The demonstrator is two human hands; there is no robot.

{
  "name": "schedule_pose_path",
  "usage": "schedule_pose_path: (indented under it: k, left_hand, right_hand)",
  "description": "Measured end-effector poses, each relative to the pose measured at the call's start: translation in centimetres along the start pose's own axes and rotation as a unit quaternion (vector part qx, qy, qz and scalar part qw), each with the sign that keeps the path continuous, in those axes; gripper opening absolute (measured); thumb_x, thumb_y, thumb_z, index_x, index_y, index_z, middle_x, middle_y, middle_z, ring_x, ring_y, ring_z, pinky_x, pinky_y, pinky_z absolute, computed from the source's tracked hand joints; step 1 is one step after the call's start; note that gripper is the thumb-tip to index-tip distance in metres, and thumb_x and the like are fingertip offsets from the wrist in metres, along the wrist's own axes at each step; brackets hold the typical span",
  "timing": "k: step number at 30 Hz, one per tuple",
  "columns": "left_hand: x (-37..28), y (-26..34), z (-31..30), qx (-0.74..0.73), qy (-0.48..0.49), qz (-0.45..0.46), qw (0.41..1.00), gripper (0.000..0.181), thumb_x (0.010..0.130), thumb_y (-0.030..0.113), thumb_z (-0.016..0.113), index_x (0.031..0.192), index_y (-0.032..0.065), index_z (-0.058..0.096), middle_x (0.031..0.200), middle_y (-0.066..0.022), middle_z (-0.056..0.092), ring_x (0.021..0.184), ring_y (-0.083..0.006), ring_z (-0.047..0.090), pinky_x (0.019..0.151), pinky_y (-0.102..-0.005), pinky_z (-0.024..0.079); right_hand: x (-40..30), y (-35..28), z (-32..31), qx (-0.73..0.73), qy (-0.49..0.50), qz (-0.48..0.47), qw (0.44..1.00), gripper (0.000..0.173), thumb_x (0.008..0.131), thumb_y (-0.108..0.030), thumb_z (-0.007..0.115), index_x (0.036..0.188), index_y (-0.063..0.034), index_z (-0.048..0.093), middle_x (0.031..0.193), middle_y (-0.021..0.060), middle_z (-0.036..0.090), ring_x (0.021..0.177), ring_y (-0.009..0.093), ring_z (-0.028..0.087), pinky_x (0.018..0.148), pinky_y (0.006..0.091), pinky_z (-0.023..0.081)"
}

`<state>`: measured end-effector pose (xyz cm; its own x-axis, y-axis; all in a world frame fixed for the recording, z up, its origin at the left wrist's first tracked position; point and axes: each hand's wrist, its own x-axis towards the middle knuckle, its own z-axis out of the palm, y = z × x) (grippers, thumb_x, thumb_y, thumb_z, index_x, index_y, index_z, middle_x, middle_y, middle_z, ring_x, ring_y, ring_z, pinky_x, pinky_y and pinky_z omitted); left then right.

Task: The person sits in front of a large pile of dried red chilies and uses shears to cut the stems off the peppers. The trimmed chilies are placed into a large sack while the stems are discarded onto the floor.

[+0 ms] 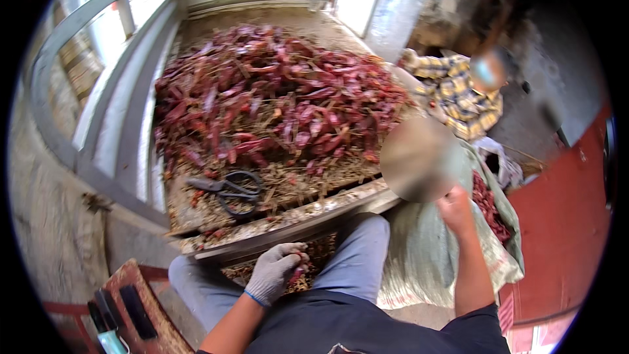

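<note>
My left hand (pixel 276 271), in a grey knitted work glove, is closed around a small bunch of dried red chili peppers (pixel 300 268) above my lap. My bare right hand (pixel 455 206) is raised at the right, beside a large woven sack (pixel 422 250); a blurred round patch hides what lies past its fingertips. Dried red chilies (pixel 295 88) form a broad heap on the low platform in front of me. Black-handled scissors (pixel 238 191) lie among chili stems near the platform's front edge. More dried chilies (pixel 484 201) show in the sack's opening.
A metal railing (pixel 120 93) borders the platform on the left. Dark flat objects (pixel 137 310) rest on a worn red stool (pixel 159 322) at the lower left. A person in a checked shirt (pixel 469 108) is at the upper right, near a white plastic bag (pixel 506 164).
</note>
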<state>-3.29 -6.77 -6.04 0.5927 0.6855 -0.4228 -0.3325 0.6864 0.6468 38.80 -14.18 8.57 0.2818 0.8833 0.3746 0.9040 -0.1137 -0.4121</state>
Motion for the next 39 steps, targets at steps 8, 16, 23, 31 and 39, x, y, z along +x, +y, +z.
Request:
schedule_pose_path:
  k: [8, 16, 23, 31, 39]
  left_hand:
    - [-5.0, -0.5, -2.7, -0.058, 0.015, 0.053, 0.997, 0.037, 0.104, 0.001, 0.055, 0.141, 0.0015, 0.057, 0.105, -0.0088, 0.067, 0.088, -0.016, 0.065, 0.08, -0.0281, 0.056]
    - [-7.0, -2.6, -6.0, -0.073, 0.037, 0.038, 0.996, 0.042, 0.101, 0.0, 0.058, 0.143, 0.0009, 0.057, 0.111, -0.0065, 0.069, 0.099, -0.0133, 0.067, 0.088, -0.0276, 0.056]
    - [-8.0, -0.3, -6.7, -0.076, 0.087, 0.159, 0.981, 0.057, 0.104, 0.002, 0.055, 0.159, 0.0055, 0.04, 0.104, -0.0039, 0.069, 0.072, -0.0106, 0.064, 0.065, -0.0258, 0.055]
    - [-7.4, 1.9, -5.4, 0.257, 0.183, 0.263, 0.912, 0.069, 0.096, 0.0, 0.064, 0.161, 0.0066, 0.04, 0.097, -0.0049, 0.073, 0.08, -0.0092, 0.066, 0.075, -0.0248, 0.056]
    - [-8.1, 2.0, -3.8, 0.362, 0.17, 0.237, 0.885, 0.041, 0.094, 0.014, 0.073, 0.134, 0.0069, 0.067, 0.1, -0.0102, 0.078, 0.086, -0.0161, 0.072, 0.084, -0.0325, 0.057]
  right_hand:
    - [5.3, -25.2, 19.9, 0.1, -0.142, -0.337, 0.925, 0.03, 0.09, -0.023, 0.075, 0.112, -0.0036, 0.069, 0.099, 0.0152, 0.069, 0.096, 0.035, 0.068, 0.084, 0.0444, 0.056]
    - [7.8, -30.4, 25.9, -0.16, -0.23, -0.308, 0.909, 0.018, 0.086, -0.016, 0.064, 0.1, -0.0058, 0.068, 0.103, 0.0148, 0.072, 0.098, 0.031, 0.072, 0.083, 0.0438, 0.058]
    - [4.7, -29.8, 20.5, 0.028, -0.343, -0.17, 0.923, 0.034, 0.082, -0.024, 0.072, 0.101, 0.0017, 0.062, 0.095, 0.0211, 0.07, 0.09, 0.035, 0.07, 0.082, 0.0461, 0.055]
    - [-5.4, -25.9, 21.2, 0.372, -0.399, 0.032, 0.838, 0.034, 0.085, -0.022, 0.087, 0.1, -0.0017, 0.064, 0.088, 0.0025, 0.067, 0.08, 0.009, 0.058, 0.071, 0.0288, 0.051]
    - [-5.6, -25.9, 20.8, 0.391, -0.385, 0.07, 0.833, 0.033, 0.085, -0.019, 0.086, 0.095, 0.0004, 0.061, 0.081, 0.0046, 0.067, 0.075, 0.01, 0.06, 0.068, 0.0308, 0.052]
